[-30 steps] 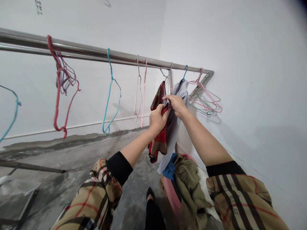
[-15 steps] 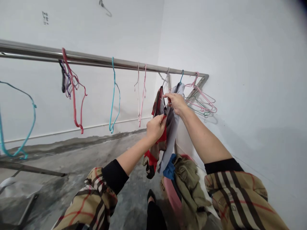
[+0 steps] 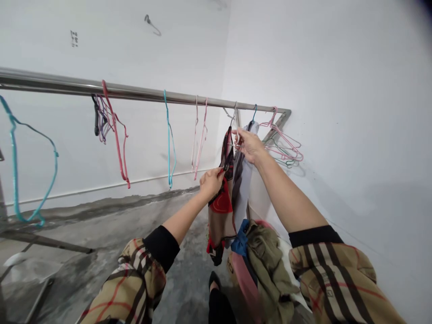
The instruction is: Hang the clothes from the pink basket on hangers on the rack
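A red, black and tan patterned garment (image 3: 221,207) hangs from a hanger on the steel rail (image 3: 141,93). My left hand (image 3: 210,181) is closed on the garment's upper edge. My right hand (image 3: 248,144) is higher, pinching the top of the same garment at the hanger's shoulder. Right behind it hangs a pale grey garment (image 3: 243,184) on a blue-hooked hanger.
Bare hangers dangle along the rail: teal (image 3: 20,166), red and purple (image 3: 113,123), teal (image 3: 169,139), pink (image 3: 200,137), and a pink and green bunch (image 3: 283,146) at the far end. A pink basket (image 3: 243,279) with olive and blue clothes sits below. White walls, rough concrete floor.
My left hand has dropped and pulled the patterned garment down and flat, so it hangs longer. My right hand has stayed at the hanger. The camera has tilted up slightly.
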Tool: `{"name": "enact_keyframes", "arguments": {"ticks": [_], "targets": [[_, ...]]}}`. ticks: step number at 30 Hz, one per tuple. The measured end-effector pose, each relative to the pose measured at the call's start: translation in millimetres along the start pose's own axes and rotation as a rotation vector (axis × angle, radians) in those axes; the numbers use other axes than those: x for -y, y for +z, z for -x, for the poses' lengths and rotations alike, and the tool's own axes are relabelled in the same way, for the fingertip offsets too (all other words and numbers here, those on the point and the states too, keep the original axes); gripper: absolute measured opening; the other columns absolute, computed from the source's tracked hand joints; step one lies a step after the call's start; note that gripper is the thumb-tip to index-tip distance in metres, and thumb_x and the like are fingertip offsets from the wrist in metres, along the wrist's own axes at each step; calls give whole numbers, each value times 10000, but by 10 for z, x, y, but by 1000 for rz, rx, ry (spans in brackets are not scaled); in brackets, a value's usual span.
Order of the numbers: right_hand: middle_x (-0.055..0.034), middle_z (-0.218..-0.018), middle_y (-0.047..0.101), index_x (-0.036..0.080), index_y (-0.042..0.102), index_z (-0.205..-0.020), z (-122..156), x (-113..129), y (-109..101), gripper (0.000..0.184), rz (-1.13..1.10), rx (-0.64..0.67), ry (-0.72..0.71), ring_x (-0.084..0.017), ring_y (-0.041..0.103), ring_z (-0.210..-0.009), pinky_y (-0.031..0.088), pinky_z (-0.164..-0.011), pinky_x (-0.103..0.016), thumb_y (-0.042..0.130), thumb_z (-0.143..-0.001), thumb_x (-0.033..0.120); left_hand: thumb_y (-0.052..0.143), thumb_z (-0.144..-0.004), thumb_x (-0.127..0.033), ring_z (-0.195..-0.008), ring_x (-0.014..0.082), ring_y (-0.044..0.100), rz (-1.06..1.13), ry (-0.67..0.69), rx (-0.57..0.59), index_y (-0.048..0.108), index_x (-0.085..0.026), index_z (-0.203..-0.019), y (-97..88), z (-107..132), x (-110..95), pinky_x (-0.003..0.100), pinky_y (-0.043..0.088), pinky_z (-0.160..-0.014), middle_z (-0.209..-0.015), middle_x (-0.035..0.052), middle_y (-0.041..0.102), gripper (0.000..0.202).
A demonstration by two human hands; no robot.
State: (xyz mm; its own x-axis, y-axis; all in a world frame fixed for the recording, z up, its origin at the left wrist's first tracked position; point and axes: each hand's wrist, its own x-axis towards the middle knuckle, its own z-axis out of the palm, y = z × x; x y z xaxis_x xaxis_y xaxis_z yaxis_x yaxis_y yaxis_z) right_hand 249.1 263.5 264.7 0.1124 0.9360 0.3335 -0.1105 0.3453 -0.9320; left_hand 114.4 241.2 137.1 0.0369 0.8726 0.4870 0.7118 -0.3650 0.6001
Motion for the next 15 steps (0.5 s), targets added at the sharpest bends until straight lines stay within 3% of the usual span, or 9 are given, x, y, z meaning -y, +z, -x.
{"name": "enact_keyframes", "arguments": {"ticks": [4, 8, 10, 12, 14, 15], "targets": [[17, -782, 587, 216, 657, -941, 69, -86, -79, 277, 13, 1, -47, -84, 521, -684, 396, -635, -217, 592, -832, 462, 535, -917, -368, -882, 218, 646, 19, -94, 47, 705, -225, -1078, 45, -31, 175, 288, 441, -755, -1006, 104, 730, 274], [-45, -1021, 623, 202, 612, -1133, 225, -467, -228, 387, 180, -87, -41, -120, 571, -828, 446, -727, -248, 599, -813, 419, 554, -890, -327, -822, 222, 639, 73, -126, 118, 729, -184, -934, 73, 21, 271, 289, 439, -722, -856, 109, 723, 231], [-106, -1201, 591, 185, 521, -1301, 369, -747, -329, 615, 296, 22, 15, -178, 582, -997, 470, -837, -302, 667, -754, 425, 554, -874, -297, -762, 218, 633, 129, -122, 156, 726, -167, -868, 89, 81, 279, 292, 439, -698, -772, 97, 706, 215], [-149, -1390, 483, 192, 429, -1403, 572, -1054, -421, 909, 413, 206, 71, -253, 512, -1207, 448, -971, -365, 801, -601, 399, 552, -854, -267, -713, 197, 616, 207, -101, 192, 711, -160, -821, 107, 168, 246, 284, 443, -686, -734, 73, 693, 195], [-135, -1479, 403, 211, 448, -1396, 836, -1355, -472, 1084, 457, 375, 124, -305, 392, -1348, 387, -1080, -401, 888, -410, 315, 534, -845, -254, -683, 169, 590, 307, -64, 226, 686, -156, -783, 112, 293, 162, 266, 449, -679, -711, 41, 674, 191], [-106, -1456, 441, 225, 509, -1343, 989, -1495, -478, 1074, 437, 440, 169, -316, 366, -1370, 367, -1108, -407, 897, -342, 279, 522, -846, -258, -667, 156, 573, 361, -42, 244, 670, -153, -761, 102, 371, 98, 256, 449, -669, -688, 25, 656, 200]]}}
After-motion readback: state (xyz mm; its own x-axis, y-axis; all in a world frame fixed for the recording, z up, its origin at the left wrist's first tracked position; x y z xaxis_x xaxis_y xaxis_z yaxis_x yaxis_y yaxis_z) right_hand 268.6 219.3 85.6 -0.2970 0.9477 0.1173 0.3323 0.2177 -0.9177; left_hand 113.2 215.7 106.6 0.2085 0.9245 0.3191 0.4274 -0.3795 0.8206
